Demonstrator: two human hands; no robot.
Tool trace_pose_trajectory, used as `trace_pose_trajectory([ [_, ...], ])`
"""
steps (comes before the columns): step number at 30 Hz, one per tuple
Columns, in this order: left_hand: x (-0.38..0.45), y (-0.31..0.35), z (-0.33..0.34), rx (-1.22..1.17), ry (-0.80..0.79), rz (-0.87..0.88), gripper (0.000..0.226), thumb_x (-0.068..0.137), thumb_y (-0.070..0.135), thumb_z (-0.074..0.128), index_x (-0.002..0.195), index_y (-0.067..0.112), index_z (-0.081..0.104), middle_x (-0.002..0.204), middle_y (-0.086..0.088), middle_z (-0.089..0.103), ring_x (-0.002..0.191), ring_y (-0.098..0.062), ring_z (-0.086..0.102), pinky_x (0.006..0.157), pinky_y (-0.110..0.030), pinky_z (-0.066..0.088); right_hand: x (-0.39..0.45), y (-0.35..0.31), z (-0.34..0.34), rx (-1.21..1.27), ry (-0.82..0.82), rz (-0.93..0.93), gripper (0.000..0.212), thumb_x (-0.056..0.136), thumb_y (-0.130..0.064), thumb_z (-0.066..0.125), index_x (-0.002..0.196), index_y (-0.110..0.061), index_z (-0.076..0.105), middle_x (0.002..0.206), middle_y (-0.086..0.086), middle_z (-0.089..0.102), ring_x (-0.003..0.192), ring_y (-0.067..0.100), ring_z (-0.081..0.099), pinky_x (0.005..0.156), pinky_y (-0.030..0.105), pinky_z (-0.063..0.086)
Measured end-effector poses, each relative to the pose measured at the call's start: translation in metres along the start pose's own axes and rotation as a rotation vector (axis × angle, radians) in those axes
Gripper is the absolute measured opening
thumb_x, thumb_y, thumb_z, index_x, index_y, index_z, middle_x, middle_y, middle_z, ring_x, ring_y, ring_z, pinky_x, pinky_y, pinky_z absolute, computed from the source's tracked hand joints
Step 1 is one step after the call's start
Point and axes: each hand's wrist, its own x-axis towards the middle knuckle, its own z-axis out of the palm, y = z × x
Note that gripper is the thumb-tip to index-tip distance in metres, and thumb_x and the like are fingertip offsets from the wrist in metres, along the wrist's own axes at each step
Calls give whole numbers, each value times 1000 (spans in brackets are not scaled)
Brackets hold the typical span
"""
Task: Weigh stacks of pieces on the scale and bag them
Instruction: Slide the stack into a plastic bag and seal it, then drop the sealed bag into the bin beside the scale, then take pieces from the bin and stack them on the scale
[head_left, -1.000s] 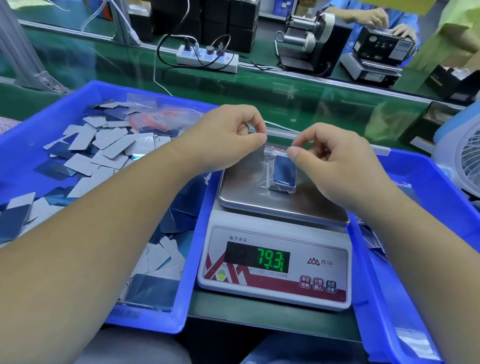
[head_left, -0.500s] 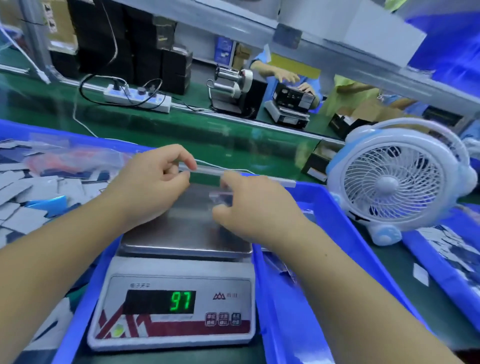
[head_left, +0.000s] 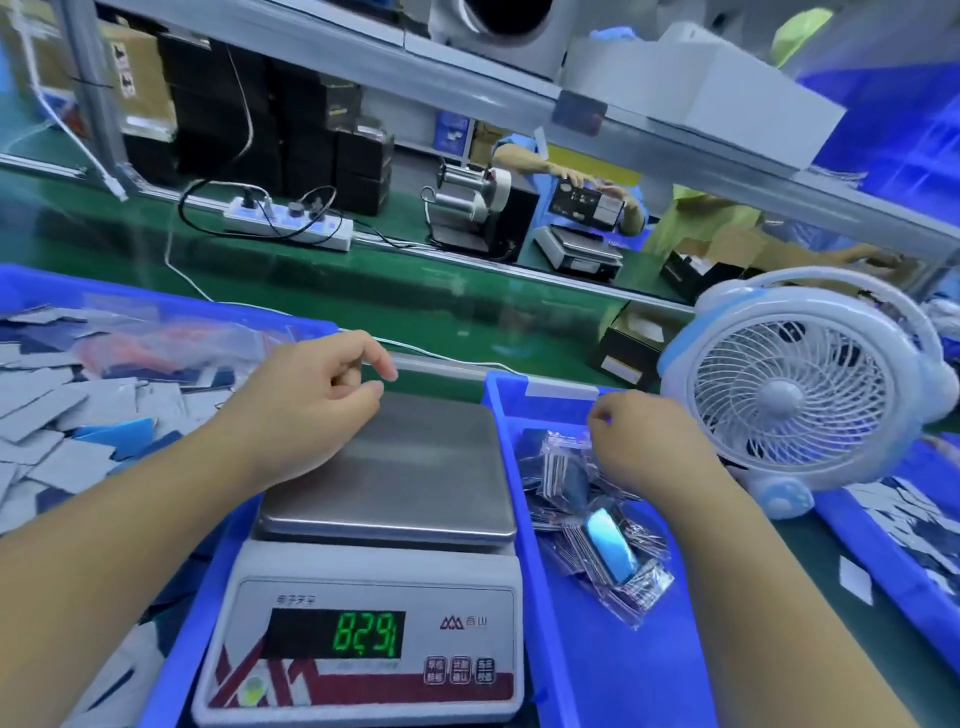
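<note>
Head view looks down on my two bare hands over the white electronic scale with the brushed steel platter. My left hand hovers above the platter's far left corner, fingers curled with thumb and forefinger close together; whether a thin clear film sits in that grip I cannot tell, the spot is too blurred. My right hand is over the blue plastic bin on the right, fingers curled downward just above the heap of clear bags holding stacked dark pieces; it seems to hold nothing, though its fingertips are hidden. The loose grey and blue flat pieces fill the blue tray on the left.

Risks, as I judge them: the platter is bare, yet the green digits are not at zero, so weighing a new stack before the reading settles would give a false count. My left wrist is low over the platter and could press on it. The small white and blue desk fan faces the bin and may stir light bags or loose pieces.

Writing: the display reads roughly 829, with a last small digit unclear. A red triangle logo with two Chinese characters sits beside it, and three buttons carry characters too small to read.
</note>
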Motion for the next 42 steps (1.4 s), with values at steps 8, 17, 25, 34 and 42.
trace_pose_trajectory([
  [8,0,-10,-9,7,3,-56,27,90,6,59,82,31,62,47,12,36,50,-7,38,51,-16,32,-18,-23,2,-163,-299,-237,21,94,-40,52,92,-22,64,102,1,67,95,24,56,78,35,48],
  [17,1,-12,-9,-3,-5,-80,26,92,7,57,82,30,62,46,12,36,49,-8,37,51,-20,31,-27,-34,-18,125,-295,-215,23,92,-16,52,87,-31,69,76,-18,57,65,4,54,53,20,39],
  [25,17,7,-44,43,-148,-252,17,90,17,56,83,28,66,51,14,49,45,-6,43,44,-17,37,-28,-100,-23,104,-220,-441,18,92,-24,49,86,-31,65,75,-18,61,70,0,55,59,25,45],
  [34,-1,-39,-121,715,-389,-580,27,92,7,46,106,10,70,107,-9,71,88,-26,66,73,-32,53,-54,-180,-7,83,-82,-631,17,92,-29,41,89,-22,56,83,-2,64,78,26,59,63,35,50],
  [42,-10,-73,-132,528,-368,-613,20,83,34,73,102,28,70,105,4,65,78,-11,63,68,-26,51,-66,-180,5,260,-10,-710,20,93,-37,42,79,-25,49,72,-9,58,71,13,54,65,34,48],
])
